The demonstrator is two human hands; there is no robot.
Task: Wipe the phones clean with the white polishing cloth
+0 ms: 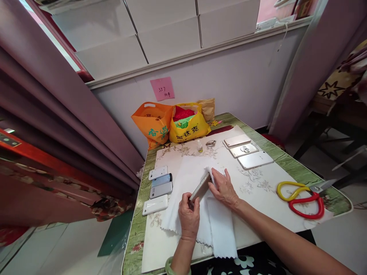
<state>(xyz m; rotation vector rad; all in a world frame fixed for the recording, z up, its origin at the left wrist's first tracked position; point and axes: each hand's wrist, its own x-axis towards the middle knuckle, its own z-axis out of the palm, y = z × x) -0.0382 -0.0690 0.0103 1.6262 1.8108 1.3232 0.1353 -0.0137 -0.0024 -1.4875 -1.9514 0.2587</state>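
My left hand grips the near end of a slim phone, holding it tilted on edge above a white cloth spread on the table. My right hand pinches a fold of that cloth against the phone's far end, fingers closed on it. A green bangle circles my left wrist.
Several phones lie in a column at the left, three more phones at the back right. Yellow-and-red scissors lie near the right edge. A small dropper bottle, an orange bag and a yellow bag stand by the wall.
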